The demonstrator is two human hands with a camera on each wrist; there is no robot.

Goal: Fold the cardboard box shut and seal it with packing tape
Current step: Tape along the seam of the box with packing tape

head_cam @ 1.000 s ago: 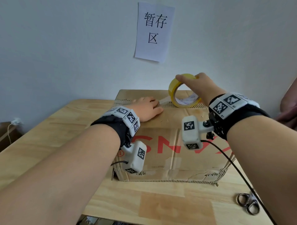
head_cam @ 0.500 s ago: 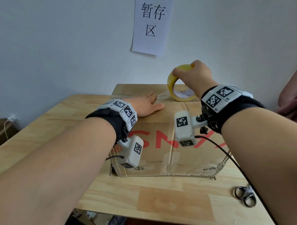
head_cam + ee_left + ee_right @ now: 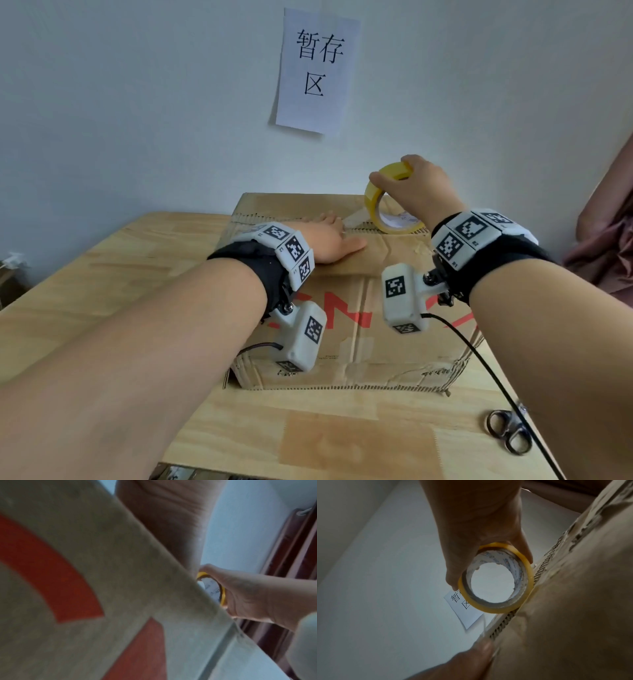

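A brown cardboard box (image 3: 349, 274) with red lettering stands on the wooden table, its top flaps folded flat. My left hand (image 3: 325, 240) lies flat on the top, fingers straight, pressing beside the centre seam. My right hand (image 3: 421, 192) grips a yellow roll of packing tape (image 3: 380, 202) upright on the seam at the box's right. A short clear strip of tape (image 3: 356, 217) runs from the roll to my left fingertips. In the right wrist view the tape roll (image 3: 494, 605) touches the box (image 3: 573, 615) along the seam. In the left wrist view the roll (image 3: 221, 592) shows past the box (image 3: 102, 574).
Metal scissors (image 3: 507, 431) lie on the table (image 3: 102, 274) at the front right, near a black cable (image 3: 486, 373). A paper sign (image 3: 317, 68) hangs on the wall behind the box. Another person's arm and reddish cloth (image 3: 606, 240) are at the right edge.
My right hand has drawn the tape roll further right along the seam, stretching out a longer strip. My left hand stays pressed flat on the box top.
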